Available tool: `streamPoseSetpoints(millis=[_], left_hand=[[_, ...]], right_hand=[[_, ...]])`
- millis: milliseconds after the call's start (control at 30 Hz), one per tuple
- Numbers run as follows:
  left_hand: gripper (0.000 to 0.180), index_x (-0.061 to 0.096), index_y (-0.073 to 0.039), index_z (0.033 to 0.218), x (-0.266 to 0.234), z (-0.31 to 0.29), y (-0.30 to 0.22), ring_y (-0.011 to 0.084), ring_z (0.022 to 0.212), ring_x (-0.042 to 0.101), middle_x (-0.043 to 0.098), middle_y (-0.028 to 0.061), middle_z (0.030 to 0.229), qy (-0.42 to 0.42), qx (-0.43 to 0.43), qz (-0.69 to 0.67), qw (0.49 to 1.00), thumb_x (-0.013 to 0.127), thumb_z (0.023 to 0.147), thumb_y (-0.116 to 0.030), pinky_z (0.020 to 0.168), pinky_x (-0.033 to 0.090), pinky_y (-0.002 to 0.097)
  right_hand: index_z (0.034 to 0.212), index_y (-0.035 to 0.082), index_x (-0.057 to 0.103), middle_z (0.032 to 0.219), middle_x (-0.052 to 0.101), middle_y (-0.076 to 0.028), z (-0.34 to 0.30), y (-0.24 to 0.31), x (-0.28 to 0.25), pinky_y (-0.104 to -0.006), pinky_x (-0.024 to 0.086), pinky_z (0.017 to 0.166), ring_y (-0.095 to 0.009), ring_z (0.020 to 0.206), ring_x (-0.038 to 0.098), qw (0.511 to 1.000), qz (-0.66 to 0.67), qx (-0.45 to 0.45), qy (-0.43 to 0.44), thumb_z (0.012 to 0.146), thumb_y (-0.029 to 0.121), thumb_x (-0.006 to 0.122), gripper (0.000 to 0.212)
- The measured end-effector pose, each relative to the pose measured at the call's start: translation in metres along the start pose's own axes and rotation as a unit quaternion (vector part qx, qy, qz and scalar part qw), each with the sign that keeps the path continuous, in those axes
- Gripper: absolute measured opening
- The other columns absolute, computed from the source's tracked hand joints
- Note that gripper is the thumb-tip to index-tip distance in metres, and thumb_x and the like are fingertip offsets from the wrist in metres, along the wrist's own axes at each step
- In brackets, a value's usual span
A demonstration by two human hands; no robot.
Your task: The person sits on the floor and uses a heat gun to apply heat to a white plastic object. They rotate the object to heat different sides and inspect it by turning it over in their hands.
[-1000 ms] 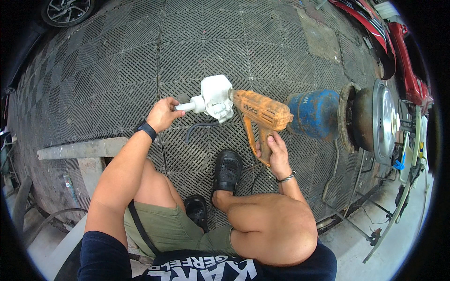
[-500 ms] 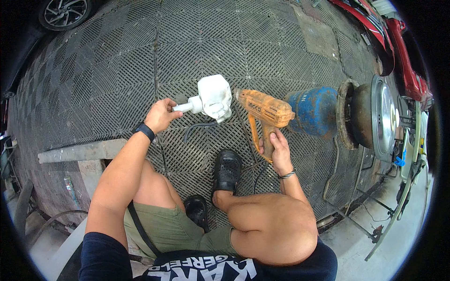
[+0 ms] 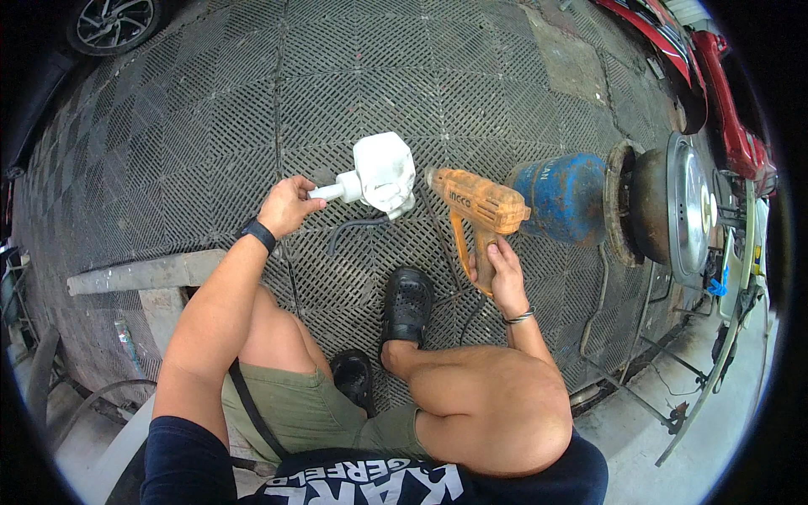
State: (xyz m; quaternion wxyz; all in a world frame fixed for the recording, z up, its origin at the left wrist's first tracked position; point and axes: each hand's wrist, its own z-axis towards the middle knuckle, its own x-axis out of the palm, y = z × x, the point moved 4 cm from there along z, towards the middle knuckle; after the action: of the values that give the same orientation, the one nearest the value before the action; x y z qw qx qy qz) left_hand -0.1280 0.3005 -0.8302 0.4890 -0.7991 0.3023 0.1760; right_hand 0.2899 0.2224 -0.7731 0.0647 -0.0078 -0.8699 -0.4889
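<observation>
My left hand (image 3: 289, 204) grips the narrow stem of a white plastic part (image 3: 383, 172) and holds it up above the grated floor. In my right hand (image 3: 498, 268) is the handle of an orange heat gun (image 3: 475, 200). Its nozzle points left at the white part, with a small gap between them. A black cable runs from the gun down past my black shoe (image 3: 407, 305).
A blue gas cylinder (image 3: 562, 195) lies on its side right of the gun, next to a round metal burner stand (image 3: 665, 206). A concrete block (image 3: 139, 273) sits at my left. A red vehicle (image 3: 724, 101) is at the far right, a car wheel (image 3: 114, 21) at top left.
The heat gun's nozzle touched the white part a second ago; my right hand has drawn the gun back to the right, and the white part has turned slightly.
</observation>
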Motion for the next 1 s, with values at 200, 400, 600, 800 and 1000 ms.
streamPoseSetpoints(millis=[200, 400, 600, 800, 1000], left_hand=[[0.052, 0.068, 0.007, 0.116, -0.002, -0.001, 0.003, 0.026, 0.085, 0.07, 0.072, 0.0172, 0.093, -0.007, 0.015, 0.009, 1.0, 0.086, 0.081, -0.027, 0.08, 0.056, 0.0373], [0.052, 0.068, 0.007, 0.115, -0.001, -0.001, -0.001, 0.0252, 0.084, 0.07, 0.072, 0.0169, 0.094, 0.003, -0.001, -0.004, 1.0, 0.086, 0.08, -0.027, 0.079, 0.056, 0.0369], [0.051, 0.068, 0.007, 0.116, -0.002, 0.0, -0.001, 0.0236, 0.083, 0.069, 0.072, 0.0161, 0.093, 0.0, 0.003, 0.003, 1.0, 0.086, 0.081, -0.026, 0.078, 0.055, 0.0355], [0.05, 0.067, 0.008, 0.116, -0.002, -0.001, -0.008, 0.0227, 0.082, 0.069, 0.073, 0.0156, 0.093, 0.016, -0.005, -0.002, 1.0, 0.085, 0.083, -0.025, 0.078, 0.055, 0.0351], [0.05, 0.068, 0.007, 0.115, -0.003, -0.001, -0.005, 0.0226, 0.08, 0.07, 0.073, 0.015, 0.091, 0.007, 0.002, 0.009, 1.0, 0.085, 0.082, -0.025, 0.077, 0.055, 0.0354]], right_hand=[[0.143, -0.003, 0.045, 0.088, 0.063, -0.009, -0.011, -0.007, 0.0, -0.0288, 0.052, 0.064, -0.015, 0.07, 0.061, 1.0, 0.004, 0.017, 0.017, 0.107, 0.037, 0.051, 0.054], [0.142, -0.003, 0.045, 0.089, 0.063, -0.01, -0.027, -0.011, 0.002, -0.029, 0.052, 0.065, -0.015, 0.07, 0.06, 0.999, 0.012, 0.036, 0.033, 0.107, 0.037, 0.051, 0.053], [0.133, -0.004, 0.049, 0.089, 0.064, -0.012, -0.039, -0.016, 0.007, -0.0298, 0.053, 0.066, -0.017, 0.07, 0.061, 0.998, 0.017, 0.05, 0.04, 0.107, 0.036, 0.05, 0.048], [0.139, -0.003, 0.048, 0.09, 0.064, -0.01, -0.049, -0.023, 0.01, -0.0295, 0.053, 0.066, -0.016, 0.071, 0.061, 0.995, 0.029, 0.066, 0.064, 0.106, 0.039, 0.051, 0.053], [0.139, -0.003, 0.048, 0.091, 0.064, -0.01, -0.05, -0.019, 0.018, -0.0299, 0.053, 0.065, -0.016, 0.07, 0.061, 0.994, 0.037, 0.063, 0.079, 0.106, 0.038, 0.051, 0.053]])
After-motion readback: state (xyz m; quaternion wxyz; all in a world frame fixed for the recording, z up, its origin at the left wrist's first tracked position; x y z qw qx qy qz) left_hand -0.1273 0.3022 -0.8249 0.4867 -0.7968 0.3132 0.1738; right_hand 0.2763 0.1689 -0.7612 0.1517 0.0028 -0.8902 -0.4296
